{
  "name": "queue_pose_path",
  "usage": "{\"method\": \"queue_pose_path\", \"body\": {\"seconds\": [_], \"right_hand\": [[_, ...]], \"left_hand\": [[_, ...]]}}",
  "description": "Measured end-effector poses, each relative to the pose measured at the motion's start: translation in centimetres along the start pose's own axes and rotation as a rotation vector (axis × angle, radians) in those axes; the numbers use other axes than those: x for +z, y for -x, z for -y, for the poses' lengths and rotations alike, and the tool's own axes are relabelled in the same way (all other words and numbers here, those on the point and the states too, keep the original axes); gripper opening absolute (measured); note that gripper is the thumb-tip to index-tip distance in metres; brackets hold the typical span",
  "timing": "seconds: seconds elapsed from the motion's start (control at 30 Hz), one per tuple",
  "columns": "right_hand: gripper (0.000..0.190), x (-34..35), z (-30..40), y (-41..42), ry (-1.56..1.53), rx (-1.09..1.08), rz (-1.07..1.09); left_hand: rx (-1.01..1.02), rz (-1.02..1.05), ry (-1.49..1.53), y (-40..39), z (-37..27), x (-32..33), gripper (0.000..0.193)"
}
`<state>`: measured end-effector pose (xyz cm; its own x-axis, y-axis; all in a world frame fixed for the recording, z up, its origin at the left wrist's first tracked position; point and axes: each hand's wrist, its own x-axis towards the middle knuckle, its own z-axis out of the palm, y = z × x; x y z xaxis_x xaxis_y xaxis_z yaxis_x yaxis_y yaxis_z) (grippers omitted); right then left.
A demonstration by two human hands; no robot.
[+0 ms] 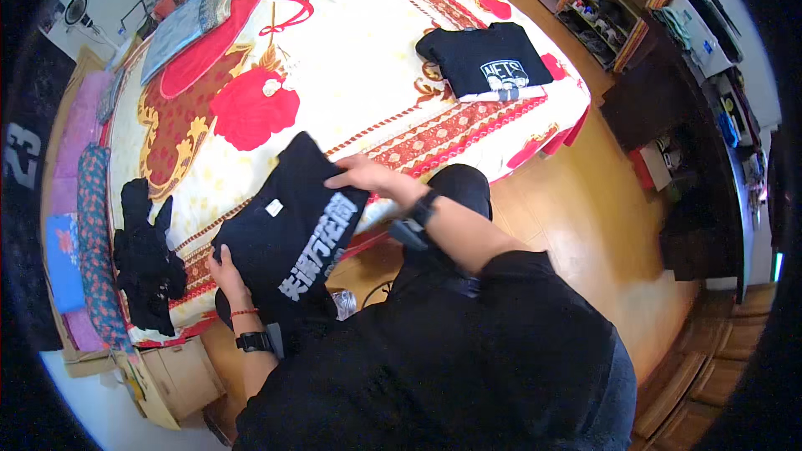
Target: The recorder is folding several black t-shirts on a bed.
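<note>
A black T-shirt (288, 225) with large white printed characters and a small white neck tag lies over the near edge of the bed. My left hand (229, 275) grips its left shoulder, with the thumb on top and the other fingers hidden. My right hand (363, 175) is at the shirt's upper right part, thumb and fingers over the cloth; whether it pinches the cloth is hard to tell. A crumpled black garment (147, 257) lies on the bed to the left. Folded shirts (495, 62), a black printed one on top of white cloth, lie at the bed's right side.
The bed (351, 75) has a flowered red and white cover. Folded blue bedding (182, 28) lies at its far left, and a long patterned bolster (100, 244) runs along the left edge. A cardboard box (182, 376) stands lower left, a shelf (604, 6) at upper right.
</note>
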<state>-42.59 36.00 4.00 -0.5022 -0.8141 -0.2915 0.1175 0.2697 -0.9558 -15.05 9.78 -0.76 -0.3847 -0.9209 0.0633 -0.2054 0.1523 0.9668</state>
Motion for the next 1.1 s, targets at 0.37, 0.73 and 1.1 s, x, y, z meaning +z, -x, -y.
{"method": "queue_pose_path", "body": {"seconds": [0.37,0.73,1.1], "right_hand": [[0.053,-26.0,7.9,15.3,0.580,-0.193,-0.906],[0.034,-38.9,-2.3,14.6,0.805,0.021,-1.459],[0.047,-24.9,-12.5,6.8,-0.546,-0.010,-1.058]], "left_hand": [[-0.082,0.781,0.608,0.4,-22.8,26.8,0.033],[-0.206,1.075,-0.129,5.3,-12.8,32.9,0.047],[-0.115,0.898,-0.413,2.6,-0.6,21.6,0.028]]}}
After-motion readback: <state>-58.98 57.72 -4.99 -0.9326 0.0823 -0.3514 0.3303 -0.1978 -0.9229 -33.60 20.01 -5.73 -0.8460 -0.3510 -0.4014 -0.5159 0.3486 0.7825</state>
